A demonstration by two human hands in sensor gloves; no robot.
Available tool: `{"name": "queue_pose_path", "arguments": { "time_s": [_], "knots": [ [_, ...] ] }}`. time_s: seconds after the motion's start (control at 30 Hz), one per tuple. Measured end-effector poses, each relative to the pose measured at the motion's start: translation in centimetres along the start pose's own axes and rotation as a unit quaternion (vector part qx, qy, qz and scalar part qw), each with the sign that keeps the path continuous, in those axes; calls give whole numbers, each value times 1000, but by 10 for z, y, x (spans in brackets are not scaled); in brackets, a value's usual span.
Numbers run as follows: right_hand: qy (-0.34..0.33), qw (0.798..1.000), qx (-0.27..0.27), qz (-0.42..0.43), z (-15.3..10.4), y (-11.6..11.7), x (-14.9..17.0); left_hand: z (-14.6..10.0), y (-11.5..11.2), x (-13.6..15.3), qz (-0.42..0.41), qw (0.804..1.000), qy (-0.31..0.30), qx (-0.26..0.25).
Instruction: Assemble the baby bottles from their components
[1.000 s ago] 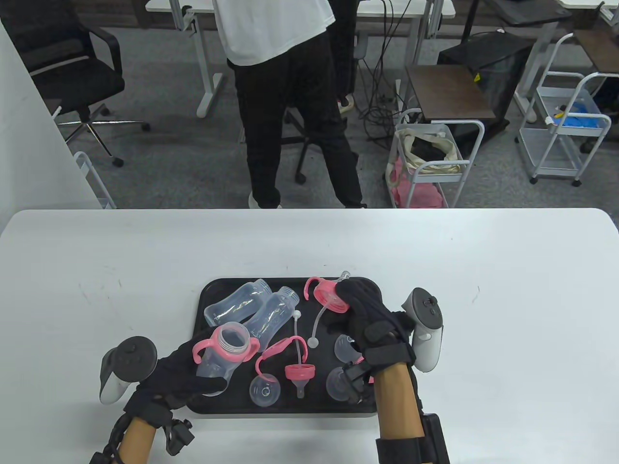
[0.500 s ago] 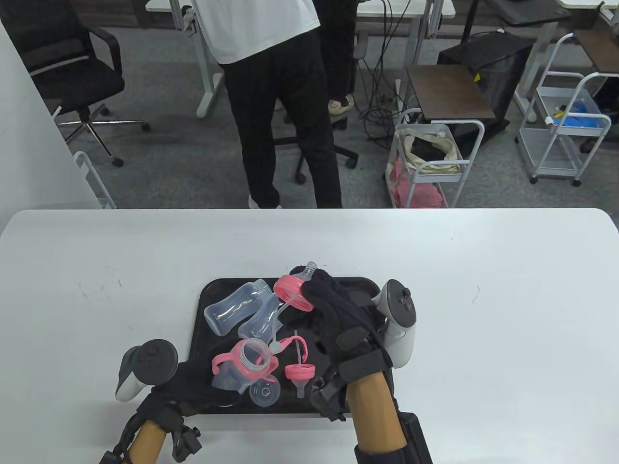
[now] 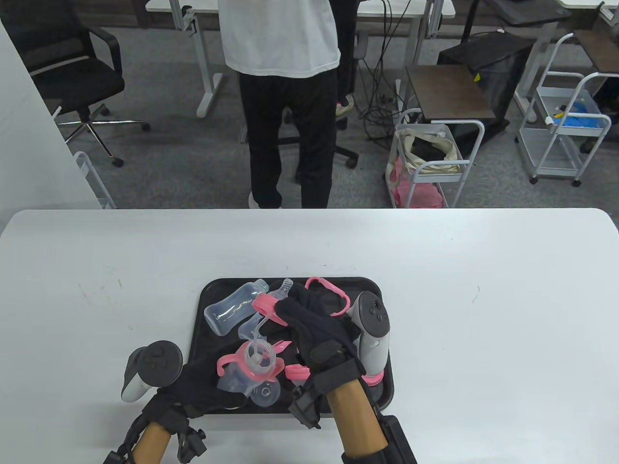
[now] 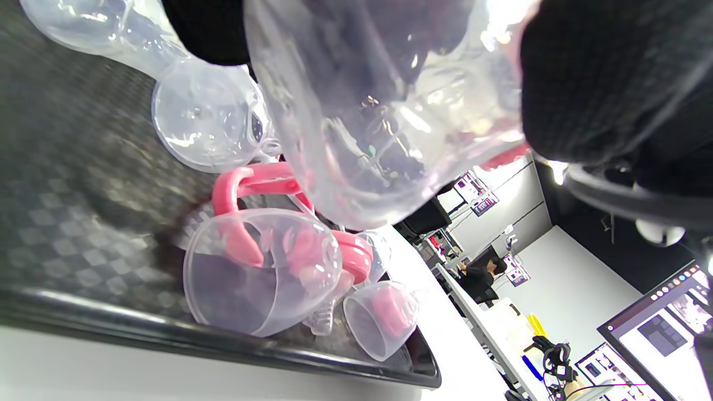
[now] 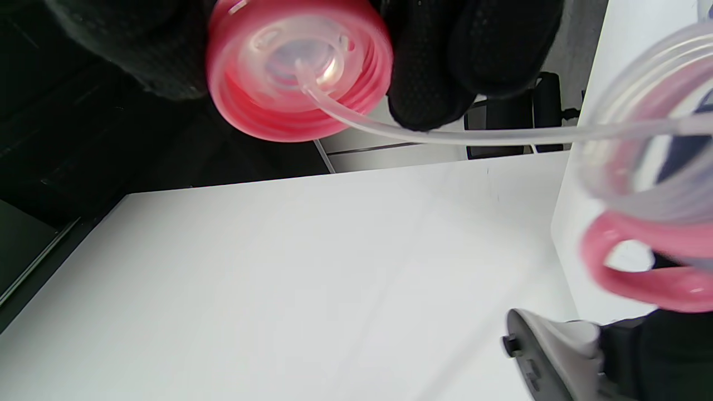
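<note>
My left hand (image 3: 193,386) grips a clear bottle with a pink handle ring (image 3: 249,369), mouth up, over the black tray's (image 3: 208,295) front left; the bottle fills the left wrist view (image 4: 379,111). My right hand (image 3: 309,324) holds a pink screw cap with nipple (image 3: 267,305) just above and behind the bottle; the cap shows from below in the right wrist view (image 5: 298,67). Its clear straw (image 5: 445,133) hangs down with the end in the bottle mouth (image 3: 259,356).
On the tray lie two clear bottles (image 3: 229,309), a pink handle ring (image 3: 331,295), a pink cap with nipple (image 3: 296,372) and clear dome lids (image 4: 262,273). A person (image 3: 285,96) stands beyond the table's far edge.
My right hand lifted the pink cap with straw from the tray's back and carried it left and toward me. My left hand moved the bottle right. The straw end now sits in the bottle mouth.
</note>
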State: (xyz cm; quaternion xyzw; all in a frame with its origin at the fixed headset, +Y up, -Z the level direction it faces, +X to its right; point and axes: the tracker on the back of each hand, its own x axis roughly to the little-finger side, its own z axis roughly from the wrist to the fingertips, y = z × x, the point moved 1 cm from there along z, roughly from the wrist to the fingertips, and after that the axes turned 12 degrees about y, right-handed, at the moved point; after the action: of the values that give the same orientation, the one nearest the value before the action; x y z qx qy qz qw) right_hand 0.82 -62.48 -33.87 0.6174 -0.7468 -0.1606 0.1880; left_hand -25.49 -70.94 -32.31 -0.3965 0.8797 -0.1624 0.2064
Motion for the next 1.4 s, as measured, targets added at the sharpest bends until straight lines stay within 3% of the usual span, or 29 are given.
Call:
{"name": "queue_pose_path", "arguments": {
  "time_s": [0.17,0.53,0.8,0.97,1.2,1.3,1.4],
  "knots": [
    [-29,997,46,-50,-5,-7,19,-1,2,0,-5,1000,-2,-2],
    [-62,982,77,-163,-13,-14,51,2,-3,0,-11,1000,-14,26],
    [-70,985,31,-156,-12,-9,72,3,-5,3,-20,998,-22,52],
    [-77,989,-7,-130,-11,-10,73,6,-11,7,-93,989,-43,107],
    [-45,984,-71,-154,-10,-18,77,7,-14,6,-65,989,-38,125],
    [-38,986,-67,-145,-10,-19,76,7,-14,6,-74,988,-39,131],
    [-17,982,-15,-186,-10,-22,77,6,-12,5,-45,992,-27,117]
  ]
}}
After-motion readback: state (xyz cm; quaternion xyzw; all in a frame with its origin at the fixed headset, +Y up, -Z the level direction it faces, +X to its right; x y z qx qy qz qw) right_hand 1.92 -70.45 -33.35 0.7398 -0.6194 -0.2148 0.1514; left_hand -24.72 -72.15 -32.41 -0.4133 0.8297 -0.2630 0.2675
